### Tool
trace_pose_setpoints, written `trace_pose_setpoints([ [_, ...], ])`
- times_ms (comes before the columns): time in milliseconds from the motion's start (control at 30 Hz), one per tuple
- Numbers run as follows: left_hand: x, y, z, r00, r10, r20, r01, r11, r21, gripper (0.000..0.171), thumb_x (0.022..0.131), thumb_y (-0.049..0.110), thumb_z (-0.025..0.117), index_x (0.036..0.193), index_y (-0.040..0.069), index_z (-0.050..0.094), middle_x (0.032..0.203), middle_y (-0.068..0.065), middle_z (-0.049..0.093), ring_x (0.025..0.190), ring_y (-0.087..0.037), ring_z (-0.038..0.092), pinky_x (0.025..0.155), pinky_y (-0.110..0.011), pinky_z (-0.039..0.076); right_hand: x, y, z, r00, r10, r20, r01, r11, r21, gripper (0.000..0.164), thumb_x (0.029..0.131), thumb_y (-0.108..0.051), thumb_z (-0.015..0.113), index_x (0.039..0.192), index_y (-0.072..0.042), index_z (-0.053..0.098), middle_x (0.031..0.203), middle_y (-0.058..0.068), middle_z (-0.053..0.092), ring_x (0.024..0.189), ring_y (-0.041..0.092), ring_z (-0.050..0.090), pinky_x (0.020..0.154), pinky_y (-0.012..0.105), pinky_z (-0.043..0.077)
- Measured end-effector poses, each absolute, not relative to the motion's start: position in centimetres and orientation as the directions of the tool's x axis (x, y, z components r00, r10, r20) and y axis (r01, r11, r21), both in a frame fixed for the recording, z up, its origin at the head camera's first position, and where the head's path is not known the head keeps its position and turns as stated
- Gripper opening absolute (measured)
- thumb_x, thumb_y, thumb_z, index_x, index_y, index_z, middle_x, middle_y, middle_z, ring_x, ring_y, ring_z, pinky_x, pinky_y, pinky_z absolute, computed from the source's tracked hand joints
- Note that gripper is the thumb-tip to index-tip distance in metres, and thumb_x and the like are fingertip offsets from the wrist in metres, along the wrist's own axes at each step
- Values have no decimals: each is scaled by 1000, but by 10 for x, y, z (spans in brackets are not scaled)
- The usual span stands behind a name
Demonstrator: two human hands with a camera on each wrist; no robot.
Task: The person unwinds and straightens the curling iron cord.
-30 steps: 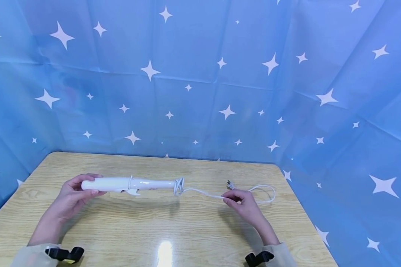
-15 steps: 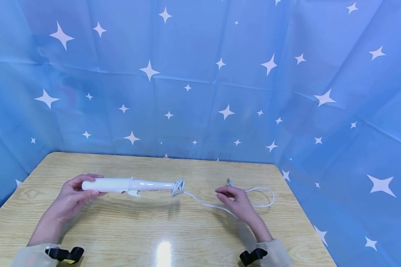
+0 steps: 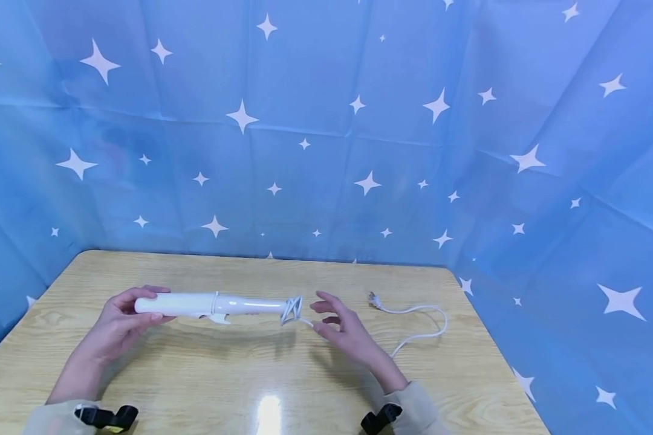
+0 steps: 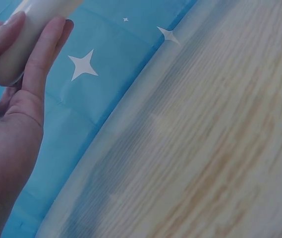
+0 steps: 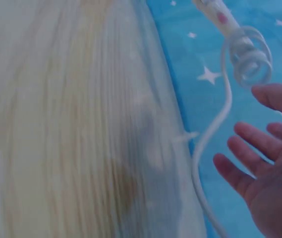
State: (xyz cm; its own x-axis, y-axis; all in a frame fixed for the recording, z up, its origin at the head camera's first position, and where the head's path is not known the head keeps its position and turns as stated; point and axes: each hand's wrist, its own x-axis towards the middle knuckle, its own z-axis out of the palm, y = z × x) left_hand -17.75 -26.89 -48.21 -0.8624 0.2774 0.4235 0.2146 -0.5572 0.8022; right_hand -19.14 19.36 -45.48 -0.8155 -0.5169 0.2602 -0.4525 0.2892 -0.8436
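Note:
A white curling iron (image 3: 196,304) with a thumb lever lies level above the table in the head view. My left hand (image 3: 115,323) grips its thick left end between thumb and fingers; the left wrist view shows the rounded tip of the barrel (image 4: 12,67) in that hand. White cord (image 3: 291,310) is wrapped in several loops round the handle's right end. Just right of the loops is my right hand (image 3: 348,332), fingers spread and holding nothing. In the right wrist view its thumb points at the coils (image 5: 250,62), while the loose cord (image 5: 215,124) hangs past the fingers.
The cord's far part (image 3: 441,323) curves over the wooden table (image 3: 196,386) at the right, ending in a plug (image 3: 374,299). A blue curtain with white stars (image 3: 305,163) stands behind the table. Each wrist bears a black camera mount (image 3: 109,417).
My right hand has let go of the cord and moved left to the wrapped loops, its fingers spreading. The freed cord has sagged toward the table. The left hand keeps its hold, nearly unmoved.

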Motion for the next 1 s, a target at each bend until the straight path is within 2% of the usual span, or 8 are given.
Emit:
trace_pose_setpoints([
  [267,-176,-268,-483,-860,282,426,207,-571,795,55,89,-33,43,118,2,72,130,-8,64,116,-24,62,94,-46,60,-187,177,-458,-847,-510,148,-307,243,-920,55,104,-6,59,151,11,36,128,25,64,115,42,63,97,26,58],
  [400,-176,-268,-483,-864,275,422,205,-574,793,54,89,-33,43,116,3,73,129,-8,65,116,-23,62,94,-46,60,-187,176,-459,-861,-494,122,-261,222,-939,53,104,-4,59,150,10,39,124,27,65,105,41,67,87,28,61],
  [467,-176,-269,-483,-864,274,422,206,-572,794,54,89,-33,44,117,3,73,130,-8,65,116,-24,62,94,-46,60,-186,176,-459,-864,-490,117,-252,219,-943,49,103,-3,59,148,10,43,122,27,66,95,36,68,77,28,63],
  [567,-176,-270,-484,-873,264,409,210,-553,806,54,89,-32,45,117,4,73,130,-8,65,117,-24,61,94,-46,60,-185,176,-459,-875,-468,126,-264,242,-933,42,102,-3,60,142,8,53,116,24,69,87,28,66,63,23,57],
  [733,-177,-271,-483,-883,256,394,212,-531,820,53,88,-32,46,115,5,74,129,-7,65,116,-23,61,93,-44,61,-180,177,-454,-897,-417,149,-290,300,-909,29,102,-4,63,128,8,65,109,23,71,91,21,67,71,18,56],
  [800,-178,-271,-483,-878,261,400,210,-541,814,53,89,-32,46,116,4,74,129,-8,64,116,-23,61,93,-44,60,-179,178,-454,-902,-404,154,-291,304,-907,26,101,-5,65,123,7,68,108,24,71,88,13,66,72,19,56],
  [867,-177,-272,-483,-876,265,403,206,-551,809,53,89,-32,45,116,3,73,129,-8,64,116,-23,61,93,-44,60,-181,180,-459,-903,-395,168,-301,302,-905,23,100,-7,67,120,5,71,107,21,71,85,6,63,70,17,56],
  [1000,-176,-272,-484,-880,258,399,202,-557,806,52,89,-32,46,116,3,73,128,-8,65,116,-24,62,93,-43,60,-180,184,-461,-903,-385,193,-323,307,-895,19,99,-8,69,114,2,74,96,14,72,79,7,62,63,16,54],
])
